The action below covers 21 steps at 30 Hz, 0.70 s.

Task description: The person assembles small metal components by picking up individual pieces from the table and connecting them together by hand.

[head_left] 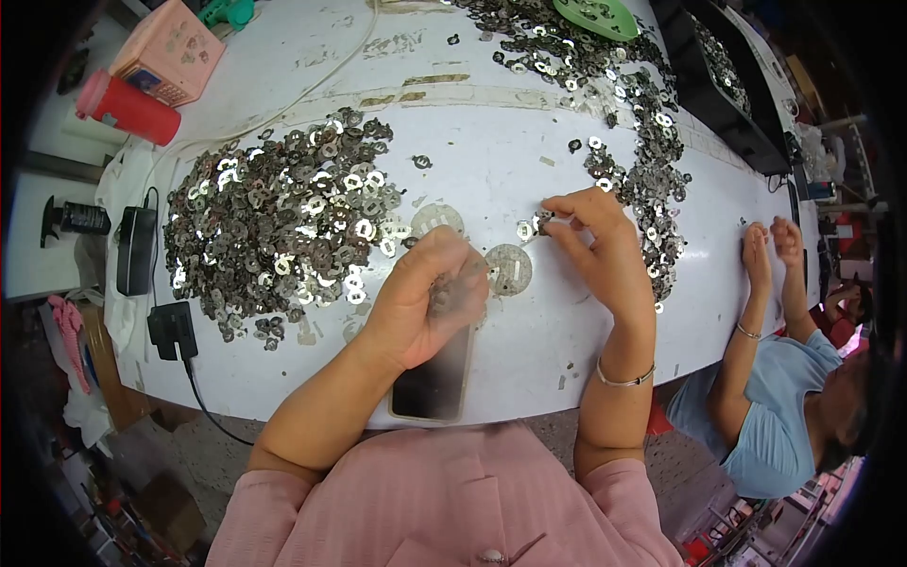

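Observation:
My left hand (425, 298) is curled in front of me, its fingers smeared by motion. Greyish small metal pieces seem to show inside its grip. To the right, my right hand (600, 241) holds a small dark metal piece (542, 223) between thumb and forefinger. A shiny metal piece (524, 230) lies just left of those fingertips. Between the hands, a round grey disc (511, 270) lies flat on the table (529, 359). A second round disc (436, 218) is partly covered by my left hand. Below that hand rests a phone (432, 383) with a dark screen.
A large heap of small metal pieces (274, 227) spreads at left; another heap (657, 170) runs down the right, with a green tray (597, 17) behind. Chargers (172, 331), a red bottle (128, 109) and a pink box (170, 52) stand left. A co-worker (770, 397) sits at right.

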Available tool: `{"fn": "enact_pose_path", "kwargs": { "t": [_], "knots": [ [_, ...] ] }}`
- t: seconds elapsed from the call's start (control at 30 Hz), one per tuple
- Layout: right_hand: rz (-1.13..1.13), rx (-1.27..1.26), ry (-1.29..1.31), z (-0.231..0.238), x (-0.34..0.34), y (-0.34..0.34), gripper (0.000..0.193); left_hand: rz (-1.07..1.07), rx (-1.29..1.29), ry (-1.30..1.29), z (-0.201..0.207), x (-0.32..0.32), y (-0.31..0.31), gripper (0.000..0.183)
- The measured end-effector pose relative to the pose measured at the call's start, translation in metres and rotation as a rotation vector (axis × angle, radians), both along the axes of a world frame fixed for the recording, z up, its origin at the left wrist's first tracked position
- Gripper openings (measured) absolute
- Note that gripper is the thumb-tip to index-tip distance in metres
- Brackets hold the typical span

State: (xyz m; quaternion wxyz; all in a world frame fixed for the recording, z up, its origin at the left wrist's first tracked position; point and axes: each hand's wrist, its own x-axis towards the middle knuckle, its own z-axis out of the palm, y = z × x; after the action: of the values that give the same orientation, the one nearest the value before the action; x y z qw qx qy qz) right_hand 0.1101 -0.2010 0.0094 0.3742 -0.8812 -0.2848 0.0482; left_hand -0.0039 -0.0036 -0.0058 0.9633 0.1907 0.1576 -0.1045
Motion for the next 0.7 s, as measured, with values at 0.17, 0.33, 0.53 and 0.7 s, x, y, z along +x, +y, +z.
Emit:
{"fn": "enact_pose_path", "kwargs": {
  "t": [0.17, 0.33, 0.53, 0.7],
  "knots": [
    [0.096, -0.109, -0.228, -0.006, -0.005, 0.01, 0.019, -0.039, 0.042, -0.028, -0.001, 0.0, 0.002, 0.01],
    [0.108, -0.137, -0.22, -0.008, -0.008, 0.013, 0.017, -0.044, 0.063, -0.051, 0.0, 0.0, 0.001, 0.009],
    [0.131, 0.136, -0.321, 0.001, -0.01, 0.021, 0.017, -0.114, 0.069, -0.007, 0.003, -0.001, 0.004, 0.005],
    [0.199, 0.181, -0.653, 0.009, -0.021, 0.023, 0.034, -0.188, 0.097, 0.072, 0.011, 0.0, 0.0, 0.004]
  ]
}}
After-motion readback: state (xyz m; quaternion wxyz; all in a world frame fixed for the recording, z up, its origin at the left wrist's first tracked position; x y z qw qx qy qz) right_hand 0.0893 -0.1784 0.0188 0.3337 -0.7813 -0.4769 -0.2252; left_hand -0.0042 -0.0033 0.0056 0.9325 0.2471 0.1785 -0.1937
